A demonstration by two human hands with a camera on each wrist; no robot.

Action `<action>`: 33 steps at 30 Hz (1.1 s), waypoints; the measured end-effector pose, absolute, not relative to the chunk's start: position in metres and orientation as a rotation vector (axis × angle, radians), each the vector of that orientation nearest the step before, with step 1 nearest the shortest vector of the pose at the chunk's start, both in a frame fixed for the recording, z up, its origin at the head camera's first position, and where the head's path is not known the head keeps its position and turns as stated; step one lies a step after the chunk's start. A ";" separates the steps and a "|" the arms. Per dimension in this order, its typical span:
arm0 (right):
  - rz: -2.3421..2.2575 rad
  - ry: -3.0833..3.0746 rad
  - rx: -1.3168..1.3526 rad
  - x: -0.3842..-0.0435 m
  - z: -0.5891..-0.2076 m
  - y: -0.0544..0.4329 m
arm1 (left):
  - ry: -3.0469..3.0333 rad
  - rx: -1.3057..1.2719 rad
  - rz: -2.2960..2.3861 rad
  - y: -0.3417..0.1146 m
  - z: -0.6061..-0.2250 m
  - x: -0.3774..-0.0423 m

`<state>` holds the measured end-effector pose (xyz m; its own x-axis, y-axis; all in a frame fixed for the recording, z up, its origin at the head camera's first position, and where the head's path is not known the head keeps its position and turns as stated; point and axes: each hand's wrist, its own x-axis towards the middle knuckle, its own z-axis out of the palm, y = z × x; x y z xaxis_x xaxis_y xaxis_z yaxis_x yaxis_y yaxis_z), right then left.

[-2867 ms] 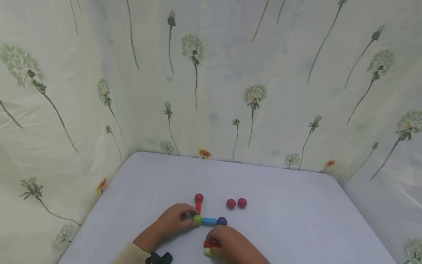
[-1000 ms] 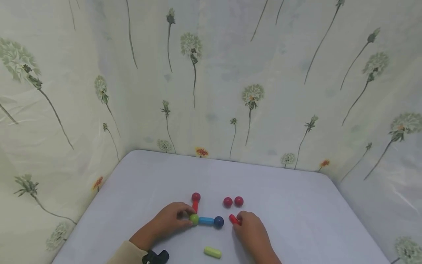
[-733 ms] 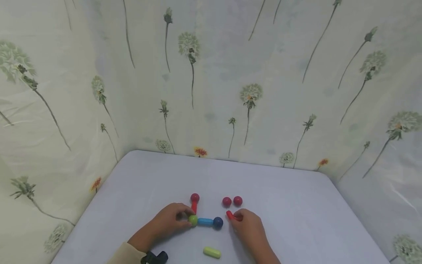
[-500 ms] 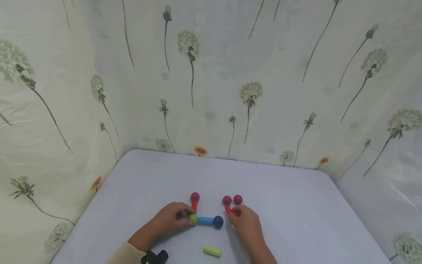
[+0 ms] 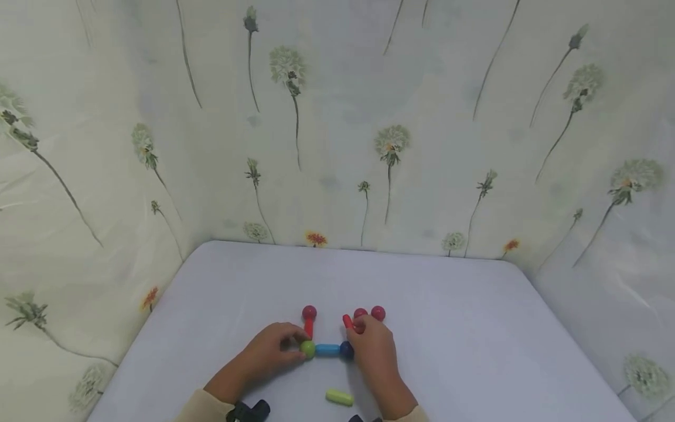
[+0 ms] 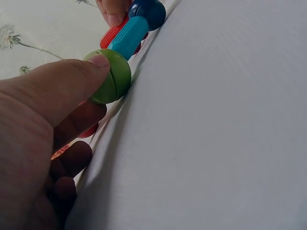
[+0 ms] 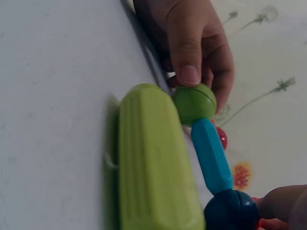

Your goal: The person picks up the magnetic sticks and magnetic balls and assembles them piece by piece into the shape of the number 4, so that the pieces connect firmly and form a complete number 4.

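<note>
My left hand (image 5: 274, 350) pinches a green ball (image 5: 308, 349) between thumb and fingers. A light blue rod (image 5: 328, 350) joins it to a dark blue ball (image 5: 346, 350). From the green ball a red rod (image 5: 309, 328) runs away from me, capped by a red ball (image 5: 309, 313). My right hand (image 5: 373, 350) grips a second red rod (image 5: 347, 321) close by the dark blue ball, its fingers covering part of the rod. In the left wrist view, this held rod (image 6: 113, 34) slants next to the light blue one.
Two loose red balls (image 5: 378, 313) sit just beyond my right hand, one partly hidden. A yellow-green rod (image 5: 339, 397) lies nearer me on the white table (image 5: 448, 328). Dark wrist gear (image 5: 249, 411) shows at the left sleeve. Flower-print sheeting (image 5: 337, 117) surrounds the table.
My right hand picked up the red rod beside the yellow-green one, carried it near the loose red balls, then brought it left to the dark blue ball. My left hand stayed on the green ball.
</note>
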<state>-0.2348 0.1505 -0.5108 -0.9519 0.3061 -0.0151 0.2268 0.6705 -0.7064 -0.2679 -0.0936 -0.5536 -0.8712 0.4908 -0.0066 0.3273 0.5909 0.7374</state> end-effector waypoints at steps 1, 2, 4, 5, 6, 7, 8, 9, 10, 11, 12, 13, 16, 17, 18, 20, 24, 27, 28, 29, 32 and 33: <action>1.151 -2.772 -0.432 -0.235 -0.511 0.149 | 2.613 0.681 1.157 -0.094 -0.554 -0.268; 1.150 -2.773 -0.421 -0.236 -0.512 0.148 | 2.616 0.680 1.164 -0.094 -0.554 -0.268; 1.156 -2.776 -0.421 -0.238 -0.515 0.146 | 2.620 0.672 1.173 -0.095 -0.554 -0.268; 1.161 -2.777 -0.426 -0.238 -0.517 0.146 | 2.615 0.671 1.178 -0.095 -0.554 -0.267; 1.168 -2.778 -0.437 -0.238 -0.518 0.146 | 2.609 0.671 1.184 -0.095 -0.554 -0.267; 1.176 -2.778 -0.448 -0.238 -0.520 0.146 | 2.603 0.677 1.190 -0.095 -0.554 -0.267; 1.188 -2.771 -0.459 -0.238 -0.522 0.146 | 2.598 0.682 1.190 -0.095 -0.555 -0.267; 1.198 -2.763 -0.470 -0.238 -0.523 0.146 | 2.594 0.686 1.192 -0.095 -0.555 -0.267; 1.211 -2.754 -0.476 -0.238 -0.523 0.147 | 2.589 0.693 1.194 -0.094 -0.555 -0.267; 1.228 -2.744 -0.488 -0.238 -0.524 0.147 | 2.587 0.693 1.191 -0.094 -0.555 -0.267; 1.245 -2.735 -0.498 -0.238 -0.525 0.147 | 2.588 0.694 1.186 -0.094 -0.555 -0.267; 1.257 -2.729 -0.499 -0.238 -0.526 0.147 | 2.591 0.695 1.179 -0.094 -0.555 -0.267; 1.278 -2.717 -0.499 -0.239 -0.527 0.147 | 2.604 0.687 1.164 -0.094 -0.554 -0.268; 1.283 -2.715 -0.501 -0.239 -0.528 0.146 | 2.610 0.687 1.158 -0.094 -0.554 -0.268; 1.283 -2.713 -0.501 -0.239 -0.528 0.146 | 2.616 0.688 1.155 -0.094 -0.553 -0.268; 1.286 -2.714 -0.506 -0.240 -0.529 0.145 | 2.619 0.688 1.158 -0.094 -0.553 -0.269; 1.284 -2.725 -0.515 -0.240 -0.528 0.144 | 2.613 0.693 1.165 -0.094 -0.552 -0.269; 1.287 -2.735 -0.507 -0.238 -0.527 0.145 | 2.610 0.700 1.163 -0.094 -0.552 -0.269; 1.288 -2.738 -0.499 -0.238 -0.527 0.146 | 2.612 0.703 1.161 -0.094 -0.551 -0.269; 1.290 -2.741 -0.493 -0.238 -0.526 0.146 | 2.613 0.703 1.160 -0.094 -0.552 -0.269; 1.305 -2.749 -0.480 -0.238 -0.525 0.149 | 2.619 0.712 1.163 -0.094 -0.552 -0.270; 1.306 -2.745 -0.479 -0.239 -0.525 0.150 | 2.623 0.711 1.161 -0.094 -0.551 -0.270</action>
<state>-0.2389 0.1505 -0.5248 -0.9495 0.3046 -0.0748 0.2502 0.5920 -0.7661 -0.2701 -0.0937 -0.5515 -0.8679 0.4962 0.0233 0.3508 0.5791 0.7360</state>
